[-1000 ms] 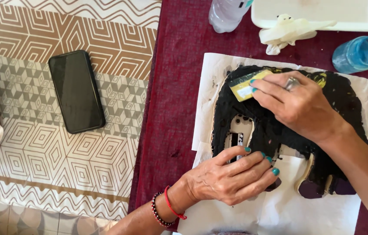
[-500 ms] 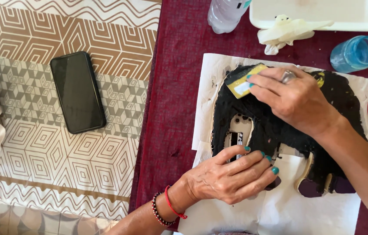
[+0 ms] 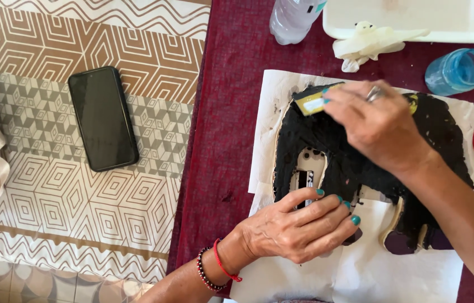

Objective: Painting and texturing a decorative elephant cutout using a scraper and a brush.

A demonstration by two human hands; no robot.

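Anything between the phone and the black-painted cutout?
Head view: only bare patterned cloth, then maroon cloth and the white paper's edge lie between the phone and the black cutout.

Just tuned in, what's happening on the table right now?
A person is working on a flat cut-out shape coated in black that lies on white paper over a dark red cloth. The right hand presses a small yellow sponge against the shape's upper left edge. The left hand lies flat on the lower part, holding it down. A black phone, a blue cup, a white tray and a clear bottle sit nearby.
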